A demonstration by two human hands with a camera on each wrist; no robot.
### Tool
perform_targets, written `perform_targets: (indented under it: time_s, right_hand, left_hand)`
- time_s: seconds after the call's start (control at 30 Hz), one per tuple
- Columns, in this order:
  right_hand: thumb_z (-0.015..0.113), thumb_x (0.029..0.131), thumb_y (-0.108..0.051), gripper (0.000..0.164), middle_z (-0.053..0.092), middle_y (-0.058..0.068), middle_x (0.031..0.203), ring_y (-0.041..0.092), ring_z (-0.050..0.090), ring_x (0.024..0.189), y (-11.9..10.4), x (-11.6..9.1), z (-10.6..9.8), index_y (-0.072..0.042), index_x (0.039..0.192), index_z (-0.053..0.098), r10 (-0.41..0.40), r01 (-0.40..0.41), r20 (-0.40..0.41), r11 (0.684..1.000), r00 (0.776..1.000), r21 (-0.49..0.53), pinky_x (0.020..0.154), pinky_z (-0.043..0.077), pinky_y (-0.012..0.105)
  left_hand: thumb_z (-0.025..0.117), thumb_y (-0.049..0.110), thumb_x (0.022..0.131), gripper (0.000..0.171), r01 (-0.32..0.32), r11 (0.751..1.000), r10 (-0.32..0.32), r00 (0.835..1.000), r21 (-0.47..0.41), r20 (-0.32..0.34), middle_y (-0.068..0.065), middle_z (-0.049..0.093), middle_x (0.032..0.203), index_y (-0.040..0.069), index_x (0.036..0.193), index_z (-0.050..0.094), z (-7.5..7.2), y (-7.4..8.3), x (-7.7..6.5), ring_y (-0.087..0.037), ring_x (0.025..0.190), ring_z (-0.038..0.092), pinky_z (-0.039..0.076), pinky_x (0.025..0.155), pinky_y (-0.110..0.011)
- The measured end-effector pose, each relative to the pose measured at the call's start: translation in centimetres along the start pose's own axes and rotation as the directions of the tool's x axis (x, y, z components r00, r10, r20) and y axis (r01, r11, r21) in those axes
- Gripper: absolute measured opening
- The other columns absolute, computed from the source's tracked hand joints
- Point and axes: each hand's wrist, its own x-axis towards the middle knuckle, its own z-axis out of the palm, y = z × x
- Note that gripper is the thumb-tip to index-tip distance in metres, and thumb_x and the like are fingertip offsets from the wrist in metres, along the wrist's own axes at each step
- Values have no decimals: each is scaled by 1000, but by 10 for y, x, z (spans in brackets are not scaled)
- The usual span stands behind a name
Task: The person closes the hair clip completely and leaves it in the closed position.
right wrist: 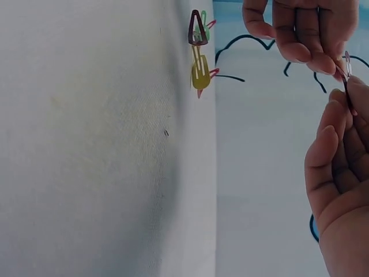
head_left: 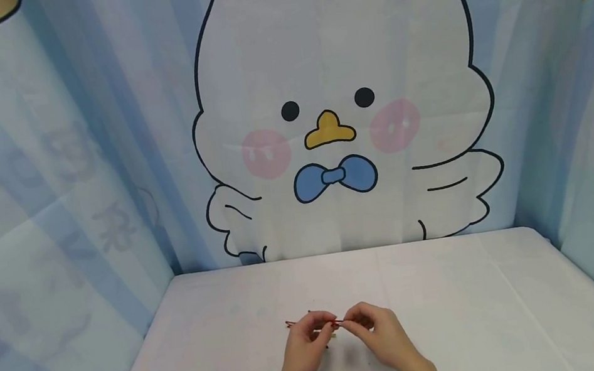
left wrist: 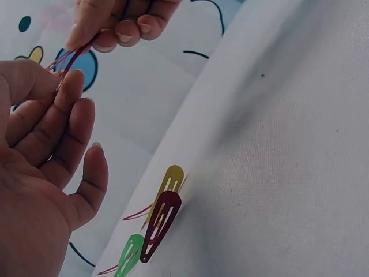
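Observation:
A red snap hair clip is held up between the fingertips of both hands, over the table. My left hand pinches one end of it between thumb and fingers. The other end is pinched by my right hand. Seen from the right wrist, the clip has its two parts spread apart. Below the hands, a small group of other snap clips lies on the table: a dark red clip overlapping a yellow clip, a green clip, and pink clips partly hidden under them.
A white-covered table spreads around the hands. Behind it hangs a curtain with a cartoon duck, and printed curtains enclose the sides.

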Motion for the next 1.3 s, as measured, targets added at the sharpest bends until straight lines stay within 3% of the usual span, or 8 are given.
perform_targets:
  time_s: [0.2, 0.47, 0.63, 0.87, 1.0, 1.1, 1.3]
  right_hand:
    - [76, 89, -7, 6, 68, -6, 82, 8, 63, 72, -3, 1, -1, -9, 90, 71, 14, -14, -48, 1000, 999, 5, 67, 53, 25]
    - [76, 89, -5, 7, 68, -7, 82, 6, 63, 71, 0, -4, 1, -11, 89, 71, -42, 43, -53, 999, 998, 16, 65, 53, 26]
    - [77, 88, -4, 9, 68, -6, 79, 6, 60, 67, 1, -5, 0, -10, 87, 71, -88, 88, -70, 996, 994, 6, 60, 51, 25]
    - [78, 86, -1, 16, 64, -10, 74, 3, 51, 60, 0, -6, 0, -14, 83, 69, -90, 91, -62, 996, 994, -2, 54, 46, 24]
    - [78, 84, 2, 19, 62, -11, 72, 1, 48, 58, 3, -6, 1, -14, 82, 68, -159, 158, -73, 987, 985, -16, 49, 44, 23]
    - [78, 83, 3, 20, 62, -11, 71, 0, 48, 57, 5, -5, 1, -14, 81, 67, -205, 202, -88, 979, 975, -38, 48, 44, 23]
    - [79, 83, 0, 17, 63, -11, 75, 1, 53, 60, 4, -1, -1, -13, 86, 69, -213, 209, -96, 977, 972, -49, 52, 48, 24]
  left_hand:
    - [73, 15, 93, 19, 12, 999, -12, 1000, 39, 21, 2, 70, 99, 8, 110, 71, 0, 4, -2, -16, 94, 63, 49, 77, -29]
    - [74, 15, 92, 9, -26, 995, 30, 999, 95, -39, 4, 69, 93, 9, 99, 72, 4, 0, -3, -12, 88, 64, 50, 74, -27]
    - [76, 13, 91, 6, -21, 996, 27, 998, 92, -65, 5, 69, 88, 10, 94, 73, 6, 1, -3, -11, 83, 64, 50, 73, -27]
    - [78, 9, 87, 7, -13, 998, 19, 995, 63, -95, 4, 70, 83, 6, 91, 74, 7, 3, -6, -10, 75, 62, 50, 70, -26]
    - [78, 4, 84, 6, -26, 998, 32, 992, 50, -121, 3, 70, 82, 4, 88, 73, 9, 3, -6, -10, 74, 64, 52, 70, -27]
    - [78, 2, 84, 6, -19, 998, 28, 990, 67, -140, 4, 70, 80, 6, 87, 73, 12, 3, -4, -9, 73, 64, 52, 71, -27]
    - [77, 5, 86, 8, -3, 999, 8, 992, 41, -129, 2, 69, 79, 4, 91, 71, 12, 6, -1, -10, 72, 63, 51, 71, -26]
